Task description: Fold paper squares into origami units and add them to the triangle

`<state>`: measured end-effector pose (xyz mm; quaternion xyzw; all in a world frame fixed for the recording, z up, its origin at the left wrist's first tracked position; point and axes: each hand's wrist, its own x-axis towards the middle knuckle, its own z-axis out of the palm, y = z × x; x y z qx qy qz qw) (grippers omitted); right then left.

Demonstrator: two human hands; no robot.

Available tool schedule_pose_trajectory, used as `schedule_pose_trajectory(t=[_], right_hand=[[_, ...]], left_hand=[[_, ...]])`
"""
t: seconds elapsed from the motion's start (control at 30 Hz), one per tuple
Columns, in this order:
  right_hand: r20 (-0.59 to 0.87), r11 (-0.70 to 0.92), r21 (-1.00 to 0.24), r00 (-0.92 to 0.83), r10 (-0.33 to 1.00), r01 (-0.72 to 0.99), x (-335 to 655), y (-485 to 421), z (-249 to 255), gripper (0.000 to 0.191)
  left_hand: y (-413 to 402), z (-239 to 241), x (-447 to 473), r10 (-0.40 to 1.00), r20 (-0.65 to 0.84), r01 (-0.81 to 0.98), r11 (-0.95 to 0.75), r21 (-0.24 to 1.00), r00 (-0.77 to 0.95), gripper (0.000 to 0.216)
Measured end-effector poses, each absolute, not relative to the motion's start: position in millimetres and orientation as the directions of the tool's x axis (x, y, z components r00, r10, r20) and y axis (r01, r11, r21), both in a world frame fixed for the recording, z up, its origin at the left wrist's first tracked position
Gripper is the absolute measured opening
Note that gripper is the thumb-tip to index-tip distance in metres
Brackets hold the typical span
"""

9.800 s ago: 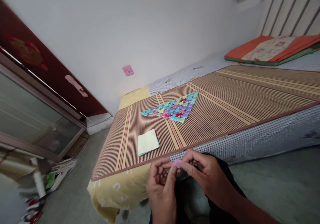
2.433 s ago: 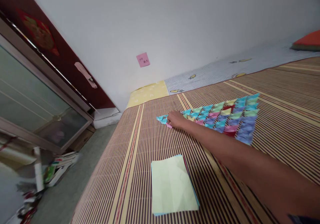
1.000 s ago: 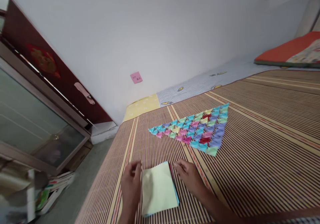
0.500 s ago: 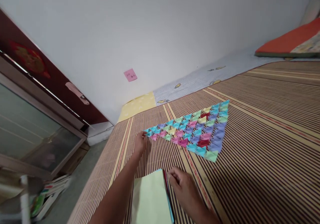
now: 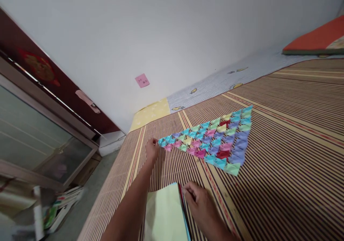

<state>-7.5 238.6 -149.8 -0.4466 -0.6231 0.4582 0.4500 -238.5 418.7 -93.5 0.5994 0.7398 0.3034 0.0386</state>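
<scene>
A triangle of many small folded paper pieces point(image 5: 212, 139) in blue, green, pink, yellow, purple and red lies flat on the striped mat. My left hand point(image 5: 152, 150) is at its narrow left tip, finger and thumb drawn together against or right beside the end piece; what is between them is hidden. Nearer to me lies a stack of coloured paper sheets point(image 5: 166, 212), pale green on top, with blue and red edges showing on its right. Loosely curled, my right hand point(image 5: 200, 203) rests on the mat by the stack's right edge, with nothing seen in it.
The striped mat point(image 5: 282, 155) covers the bed-like surface up to a patterned cloth point(image 5: 209, 90) along the wall. A pink note point(image 5: 142, 80) is on the wall. Red-orange folded bedding point(image 5: 314, 40) lies at the far right. A dark red door point(image 5: 61, 79) stands on the left.
The view has shifted slightly, so most things sit a little further right. My left hand has eased slightly away from the triangle's tip. My right hand stays by the stack.
</scene>
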Motion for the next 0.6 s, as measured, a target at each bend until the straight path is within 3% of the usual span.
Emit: schedule_pose_trajectory(t=[0.17,0.4,0.6], right_hand=[[0.159,0.192,-0.969,-0.206,0.966,0.153,-7.5,239.4,-149.7,0.030],[0.155,0.188,-0.967,-0.194,0.969,0.170,-8.3,239.7,-150.9,0.028],[0.162,0.196,-0.965,-0.192,0.968,0.173,-9.2,239.5,-152.3,0.026]], left_hand=[[414.8,-92.4,-235.9,0.937,0.281,0.895,0.066,0.441,-0.207,0.032],[415.5,-95.3,-244.5,0.915,0.239,0.891,0.212,0.402,-0.325,0.033],[420.1,-96.5,-249.9,0.931,0.202,0.905,0.217,0.366,-0.305,0.034]])
